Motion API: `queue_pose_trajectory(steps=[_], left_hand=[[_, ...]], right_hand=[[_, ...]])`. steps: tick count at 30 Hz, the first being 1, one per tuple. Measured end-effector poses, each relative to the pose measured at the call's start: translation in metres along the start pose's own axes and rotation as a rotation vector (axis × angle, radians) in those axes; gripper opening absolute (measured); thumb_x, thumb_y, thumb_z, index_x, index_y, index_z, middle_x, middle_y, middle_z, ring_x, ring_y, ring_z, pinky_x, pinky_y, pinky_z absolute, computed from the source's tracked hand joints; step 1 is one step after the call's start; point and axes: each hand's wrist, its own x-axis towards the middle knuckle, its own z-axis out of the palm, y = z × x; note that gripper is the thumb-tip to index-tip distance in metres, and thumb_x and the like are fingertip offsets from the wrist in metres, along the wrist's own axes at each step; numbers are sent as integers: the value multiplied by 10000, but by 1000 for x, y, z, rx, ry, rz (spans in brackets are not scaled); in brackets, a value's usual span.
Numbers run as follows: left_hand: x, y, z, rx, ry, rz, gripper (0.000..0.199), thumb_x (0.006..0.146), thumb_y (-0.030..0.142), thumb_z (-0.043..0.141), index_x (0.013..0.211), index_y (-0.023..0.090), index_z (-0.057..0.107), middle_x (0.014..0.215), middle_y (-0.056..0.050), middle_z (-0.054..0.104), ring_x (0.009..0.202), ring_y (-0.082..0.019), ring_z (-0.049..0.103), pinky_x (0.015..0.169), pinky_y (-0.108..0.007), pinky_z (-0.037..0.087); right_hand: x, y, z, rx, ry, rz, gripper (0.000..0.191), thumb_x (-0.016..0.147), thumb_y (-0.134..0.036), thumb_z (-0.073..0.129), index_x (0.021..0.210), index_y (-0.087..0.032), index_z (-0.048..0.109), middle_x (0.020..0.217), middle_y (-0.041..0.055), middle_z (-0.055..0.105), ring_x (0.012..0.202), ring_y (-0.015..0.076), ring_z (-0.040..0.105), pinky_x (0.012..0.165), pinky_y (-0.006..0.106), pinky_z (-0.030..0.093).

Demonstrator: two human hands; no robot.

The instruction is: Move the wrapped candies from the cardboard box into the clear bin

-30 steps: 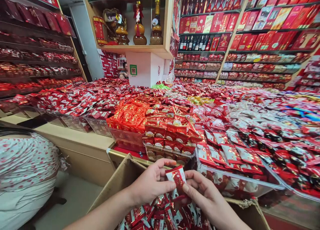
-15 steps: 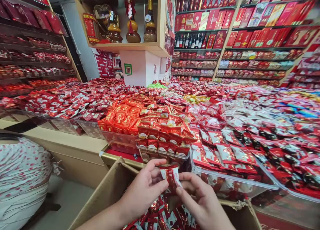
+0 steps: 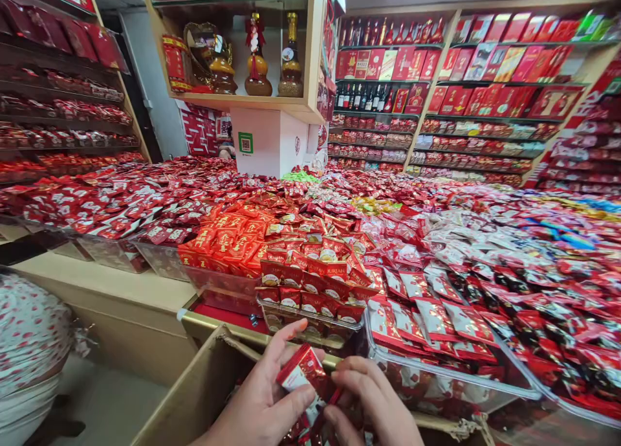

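Note:
Over an open cardboard box (image 3: pixel 194 384), my left hand (image 3: pixel 272 394) is closed on a red and white candy packet (image 3: pixel 305 371), its thumb across the front and its index finger raised. My right hand (image 3: pixel 371 401) is closed at the packet's right side, fingers curled; what lies between its fingertips is partly hidden. Below both hands, more red packets show inside the box. Just beyond, a clear bin holds red durian packets (image 3: pixel 315 284).
Clear bins of red and white packets (image 3: pixel 436 320) stand right of the box. A person in a dotted garment (image 3: pixel 33 342) is at the left, beside a wooden ledge (image 3: pixel 111 284). A cabinet (image 3: pixel 233 100) hangs over the candy display.
Both hands have moved lower and slightly left. The packet is now tilted and sits more in my left hand. The view has tipped up a little.

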Motion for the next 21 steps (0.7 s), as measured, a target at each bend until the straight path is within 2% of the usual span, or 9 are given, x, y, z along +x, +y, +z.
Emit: queue_pose_trajectory(steps=[2, 5, 8, 12, 16, 19, 21], left_hand=[[-1, 2, 3, 15, -41, 44, 613, 751, 215, 584, 1257, 275, 243, 1146, -60, 490, 960, -158, 531, 831, -267, 403], [-2, 4, 8, 6, -41, 57, 647, 714, 94, 570, 1249, 282, 258, 1141, -51, 469, 909, -124, 532, 752, -216, 414], [1, 5, 11, -70, -13, 84, 642, 692, 65, 574, 1227, 262, 278, 1105, -55, 474, 893, -126, 538, 763, -232, 415], [4, 3, 11, -176, 6, 92, 589, 707, 114, 605, 1192, 246, 297, 1085, -72, 489, 919, -174, 555, 802, -307, 424], [8, -4, 9, -149, -15, 66, 565, 725, 137, 621, 1186, 271, 324, 1089, -59, 516, 908, -175, 561, 800, -309, 429], [11, -9, 5, -141, 5, 60, 509, 774, 264, 589, 1206, 294, 322, 1087, -43, 531, 917, -175, 554, 823, -312, 421], [12, -12, 2, -152, 5, 56, 457, 796, 363, 543, 1201, 303, 340, 1052, -36, 556, 864, -171, 572, 778, -300, 434]], right_hand=[[3, -3, -5, 61, 10, 31, 154, 780, -174, 517, 929, -212, 523, 847, 42, 594, 624, 106, 570, 602, 189, 495], [4, -6, -8, 158, -14, 171, 63, 804, -240, 502, 854, -218, 534, 726, 7, 585, 581, 109, 550, 541, 191, 472], [1, -7, -11, 205, 4, 281, 103, 784, -311, 533, 798, -211, 550, 678, 4, 580, 574, 120, 539, 518, 203, 452], [3, -9, -16, 228, 9, 344, 167, 780, -350, 520, 716, -198, 540, 638, 4, 571, 574, 124, 521, 508, 209, 419], [7, -10, -17, 261, -74, 365, 170, 781, -324, 494, 677, -189, 483, 564, -23, 489, 492, 93, 417, 455, 197, 355], [7, -11, -17, 259, -111, 382, 143, 766, -299, 495, 682, -187, 463, 529, -43, 440, 449, 76, 363, 416, 189, 308], [8, -11, -28, 216, -52, 378, 151, 766, -313, 492, 685, -187, 478, 504, -42, 454, 424, 75, 374, 405, 189, 311]])
